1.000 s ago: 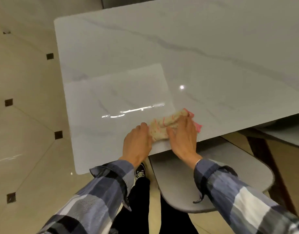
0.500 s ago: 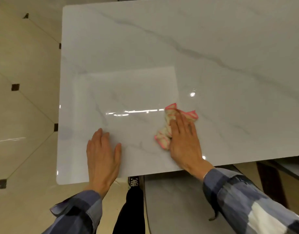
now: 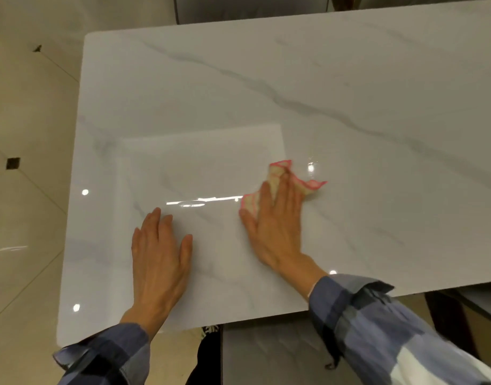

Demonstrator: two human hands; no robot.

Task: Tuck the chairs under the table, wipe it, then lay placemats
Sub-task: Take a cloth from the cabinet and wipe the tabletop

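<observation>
Near the bench (image 3: 349,79) front edge, right hand (image 3: 277,229) pressed cloth (image 3: 277,179) flat, fingers straight; left hand (image 3: 158,262) lay open, palm down, toward the front-left corner, holding nothing.

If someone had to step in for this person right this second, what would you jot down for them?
Left hand: flat, fingers straight, resting on the marble table near its front edge; holds nothing.
Right hand: fingers straight, pressing the pink-edged cloth onto the tabletop, right of the left hand.
Things: a grey chair seat shows under the table's near edge; another chair stands at the far side.
Done: the near chair looks partly tucked; wiping is under way.
Left: wipe the rest of the top, then lay the placemats; none are in view.
</observation>
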